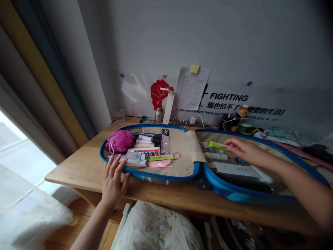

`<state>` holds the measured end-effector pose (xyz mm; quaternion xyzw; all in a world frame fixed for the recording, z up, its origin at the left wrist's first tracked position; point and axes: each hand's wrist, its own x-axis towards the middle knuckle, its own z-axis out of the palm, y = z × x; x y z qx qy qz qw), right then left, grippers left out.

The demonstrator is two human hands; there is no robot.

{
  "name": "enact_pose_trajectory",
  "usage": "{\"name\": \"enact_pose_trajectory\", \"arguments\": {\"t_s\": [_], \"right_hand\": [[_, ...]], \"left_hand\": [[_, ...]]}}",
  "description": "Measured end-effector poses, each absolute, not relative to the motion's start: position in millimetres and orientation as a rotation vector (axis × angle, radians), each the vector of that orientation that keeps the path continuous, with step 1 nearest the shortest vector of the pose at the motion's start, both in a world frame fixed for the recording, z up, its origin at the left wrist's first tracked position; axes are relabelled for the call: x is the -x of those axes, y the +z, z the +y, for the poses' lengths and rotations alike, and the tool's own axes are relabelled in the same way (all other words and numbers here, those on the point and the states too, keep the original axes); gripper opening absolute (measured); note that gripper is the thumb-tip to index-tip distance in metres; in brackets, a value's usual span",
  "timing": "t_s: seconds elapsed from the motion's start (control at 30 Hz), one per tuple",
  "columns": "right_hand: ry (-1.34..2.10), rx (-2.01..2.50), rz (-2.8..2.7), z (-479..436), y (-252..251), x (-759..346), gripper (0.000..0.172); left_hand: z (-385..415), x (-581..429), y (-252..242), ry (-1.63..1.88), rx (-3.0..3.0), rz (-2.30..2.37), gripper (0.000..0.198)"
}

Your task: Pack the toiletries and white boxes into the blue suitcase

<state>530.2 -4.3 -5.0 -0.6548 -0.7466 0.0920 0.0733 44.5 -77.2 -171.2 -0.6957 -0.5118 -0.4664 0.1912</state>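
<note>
A blue suitcase (166, 177) lies unfolded on the table. My left hand (114, 177) rests at the front left rim of its left half, fingers spread and holding nothing. Over the right half, my right hand (235, 146) pinches the end of a slim green-and-pink packet (217, 144). A similar packet (163, 157) lies in the left half, above a pink oval item (159, 163). Near my left hand are a purple bath puff (121, 140), a toothpaste box (145, 150) and a clear pouch (132, 160). Below my right hand lie a white tube (215, 156) and a white card-like item (236, 169).
The wooden table (75, 161) stands against a wall. Behind the suitcase are a small bottle (158, 115), a tall white lamp-like object (168, 108) and cables. Clutter fills the table's right end. A chair with a floral cover (158, 225) stands in front; curtains (44, 69) hang left.
</note>
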Motion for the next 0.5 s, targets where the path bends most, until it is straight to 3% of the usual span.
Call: {"name": "enact_pose_trajectory", "arguments": {"t_s": [0.2,0.5], "right_hand": [[0.418,1.568,-2.394,11,19,-454,0.049],[0.436,1.214,-2.876,16,-5,-337,0.041]], "left_hand": [[-76,-43,-173,-1.287,1.956,-1.433,0.051],[-77,-44,-172,-1.277,1.948,-1.441,0.054]]}}
